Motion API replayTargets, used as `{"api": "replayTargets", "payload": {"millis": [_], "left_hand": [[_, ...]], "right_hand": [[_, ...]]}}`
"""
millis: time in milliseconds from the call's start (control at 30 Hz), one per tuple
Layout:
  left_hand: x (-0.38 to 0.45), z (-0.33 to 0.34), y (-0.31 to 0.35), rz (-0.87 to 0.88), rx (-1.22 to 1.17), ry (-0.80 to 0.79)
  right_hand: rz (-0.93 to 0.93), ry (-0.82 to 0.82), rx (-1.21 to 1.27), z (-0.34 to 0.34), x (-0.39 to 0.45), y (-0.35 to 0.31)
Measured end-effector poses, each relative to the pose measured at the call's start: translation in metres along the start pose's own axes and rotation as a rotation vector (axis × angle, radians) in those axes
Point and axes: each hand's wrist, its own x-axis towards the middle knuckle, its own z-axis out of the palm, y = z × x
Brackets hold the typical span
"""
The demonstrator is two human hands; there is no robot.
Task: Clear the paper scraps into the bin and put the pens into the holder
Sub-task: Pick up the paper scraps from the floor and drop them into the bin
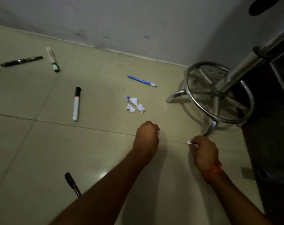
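Now both hands low over floor: right hand point(203, 151) pinches paper scrap point(189, 142), left hand point(147, 135) curled on another; scrap pile point(134, 104) just beyond, for binning I judge.

No words to read here

The white marker with the green cap point(53, 60) and the white marker with the black cap point(76, 104) each have small marks on the side — but they are too blurry and dark to read. No numbers or signs show anywhere else.
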Motion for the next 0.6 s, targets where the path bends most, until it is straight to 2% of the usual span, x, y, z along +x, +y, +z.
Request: {"api": "replayTargets", "payload": {"millis": [100,200,367,600], "left_hand": [[0.022,-0.033,-0.026,-0.143,-0.050,0.124],[0.044,-0.062,-0.050,-0.187,-0.014,0.224],[0.065,-0.084,-0.068,-0.101,0.173,-0.015],[0.077,-0.084,-0.059,-0.071,0.274,-0.194]], "right_hand": [[0.002,0.007,0.004,0.007,0.001,-0.009],[-0.064,-0.022,0.179,0.012,0.011,-0.036],[-0.115,-0.067,0.429,0.029,0.059,-0.113],[-0.323,-0.193,0.188,0.049,0.110,-0.180]]}}
